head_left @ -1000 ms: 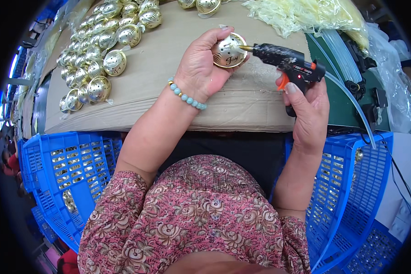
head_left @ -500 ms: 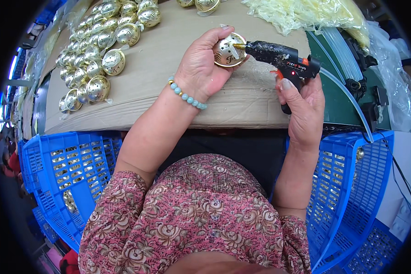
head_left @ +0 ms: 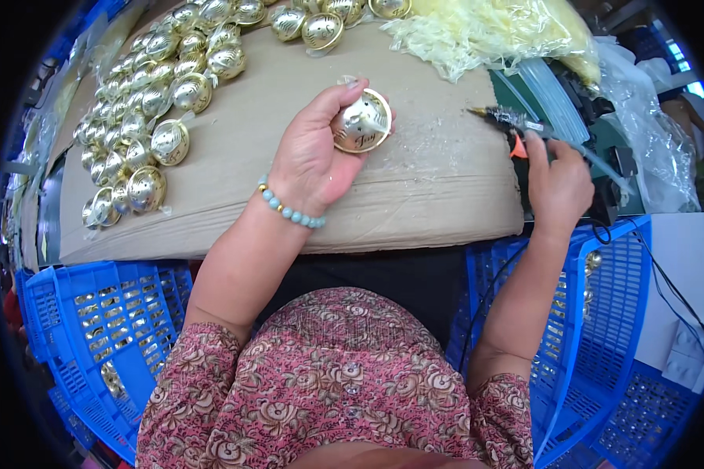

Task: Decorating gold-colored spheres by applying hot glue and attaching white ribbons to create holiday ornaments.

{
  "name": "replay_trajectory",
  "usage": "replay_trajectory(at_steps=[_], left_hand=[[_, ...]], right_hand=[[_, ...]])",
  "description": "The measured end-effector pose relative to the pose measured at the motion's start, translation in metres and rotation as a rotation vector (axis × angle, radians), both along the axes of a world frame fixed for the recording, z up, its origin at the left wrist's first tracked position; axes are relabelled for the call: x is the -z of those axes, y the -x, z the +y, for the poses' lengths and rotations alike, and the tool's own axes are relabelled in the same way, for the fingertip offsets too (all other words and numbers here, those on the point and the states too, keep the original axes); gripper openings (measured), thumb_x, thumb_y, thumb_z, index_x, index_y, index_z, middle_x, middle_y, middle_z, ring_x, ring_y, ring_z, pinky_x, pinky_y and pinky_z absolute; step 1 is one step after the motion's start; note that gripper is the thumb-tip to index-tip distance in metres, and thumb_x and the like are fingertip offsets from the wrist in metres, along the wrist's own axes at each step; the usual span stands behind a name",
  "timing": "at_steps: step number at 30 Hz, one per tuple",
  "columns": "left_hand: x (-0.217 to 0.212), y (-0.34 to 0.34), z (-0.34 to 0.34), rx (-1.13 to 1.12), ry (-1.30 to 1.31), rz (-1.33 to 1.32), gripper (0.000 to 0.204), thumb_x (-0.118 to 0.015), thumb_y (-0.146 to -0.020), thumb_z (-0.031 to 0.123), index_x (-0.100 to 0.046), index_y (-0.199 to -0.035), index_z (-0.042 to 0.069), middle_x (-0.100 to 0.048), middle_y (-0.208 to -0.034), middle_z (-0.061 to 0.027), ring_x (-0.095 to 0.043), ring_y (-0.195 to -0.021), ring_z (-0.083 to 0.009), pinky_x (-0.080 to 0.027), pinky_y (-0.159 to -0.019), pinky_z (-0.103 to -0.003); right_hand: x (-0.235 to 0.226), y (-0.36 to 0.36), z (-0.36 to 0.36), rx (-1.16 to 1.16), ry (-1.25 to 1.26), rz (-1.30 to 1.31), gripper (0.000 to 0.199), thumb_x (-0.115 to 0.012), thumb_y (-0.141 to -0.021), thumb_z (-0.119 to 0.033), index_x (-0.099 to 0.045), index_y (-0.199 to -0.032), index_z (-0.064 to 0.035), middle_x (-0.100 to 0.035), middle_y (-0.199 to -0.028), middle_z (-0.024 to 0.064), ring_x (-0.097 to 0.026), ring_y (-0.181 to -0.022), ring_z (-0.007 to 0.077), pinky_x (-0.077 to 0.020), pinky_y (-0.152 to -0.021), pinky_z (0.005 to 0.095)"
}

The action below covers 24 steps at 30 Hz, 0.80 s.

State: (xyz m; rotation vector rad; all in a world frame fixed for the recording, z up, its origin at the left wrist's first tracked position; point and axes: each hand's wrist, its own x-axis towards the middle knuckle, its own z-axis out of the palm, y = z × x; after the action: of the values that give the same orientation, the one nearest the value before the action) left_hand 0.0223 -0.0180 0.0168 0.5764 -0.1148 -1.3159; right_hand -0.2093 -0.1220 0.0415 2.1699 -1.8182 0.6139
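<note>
So we've got the left hand (head_left: 313, 160) with fingers curled around a gold bell (head_left: 361, 121), pinching it at the fingertips. Our right hand (head_left: 557, 184) grips the glue gun (head_left: 524, 129), nozzle well apart from the bell, fingers wrapped tight.

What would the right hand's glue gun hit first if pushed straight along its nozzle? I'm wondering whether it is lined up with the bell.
Likely the gold bell in the left hand: the glue gun in the right hand points left across bare cardboard. Heights are hard to judge.
</note>
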Motion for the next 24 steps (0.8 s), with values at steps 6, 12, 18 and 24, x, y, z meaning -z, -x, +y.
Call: replay_trajectory(at_steps=[6, 12, 18, 24], left_hand=[[0.009, -0.007, 0.003, 0.054, 0.021, -0.056, 0.02, -0.059, -0.086, 0.015, -0.056, -0.101, 0.002, -0.061, -0.098, -0.019, -0.06, -0.094, -0.0322, -0.051, -0.085, -0.044], [0.0, -0.003, 0.0, 0.023, 0.011, -0.033, 0.01, -0.059, -0.085, 0.013, -0.056, -0.089, 0.005, -0.063, -0.081, -0.0089, -0.062, -0.076, -0.0211, -0.051, -0.075, -0.033], [0.001, -0.009, 0.002, 0.023, 0.041, -0.039, 0.01, -0.06, -0.085, 0.013, -0.056, -0.088, 0.005, -0.062, -0.081, -0.007, -0.062, -0.076, -0.0189, -0.051, -0.075, -0.032], [-0.001, -0.009, 0.002, 0.024, 0.003, -0.062, 0.009, -0.06, -0.085, 0.013, -0.056, -0.088, 0.005, -0.062, -0.081, -0.0075, -0.062, -0.078, -0.02, -0.051, -0.076, -0.032]], right_hand=[[-0.001, -0.061, -0.026, -0.522, 0.251, -0.061, 0.021, -0.067, -0.076, -0.028, -0.07, -0.079, -0.0072, -0.067, -0.08, 0.0109, -0.059, -0.079, 0.0298, -0.0474, -0.07, 0.0389], [0.022, -0.106, -0.075, -0.511, 0.279, -0.036, 0.018, -0.069, -0.073, -0.022, -0.071, -0.08, -0.0066, -0.067, -0.078, 0.0107, -0.059, -0.079, 0.0289, -0.0479, -0.072, 0.0377], [0.007, -0.09, -0.058, -0.736, -0.276, -0.778, 0.02, -0.065, -0.08, -0.019, -0.068, -0.093, -0.0037, -0.067, -0.086, 0.0067, -0.057, -0.079, 0.0162, -0.0457, -0.073, 0.0295], [-0.001, -0.077, -0.042, -0.79, -0.63, -1.328, 0.017, -0.063, -0.085, -0.018, -0.066, -0.089, -0.0021, -0.064, -0.086, 0.0026, -0.054, -0.081, 0.0134, -0.0436, -0.076, 0.0254]])
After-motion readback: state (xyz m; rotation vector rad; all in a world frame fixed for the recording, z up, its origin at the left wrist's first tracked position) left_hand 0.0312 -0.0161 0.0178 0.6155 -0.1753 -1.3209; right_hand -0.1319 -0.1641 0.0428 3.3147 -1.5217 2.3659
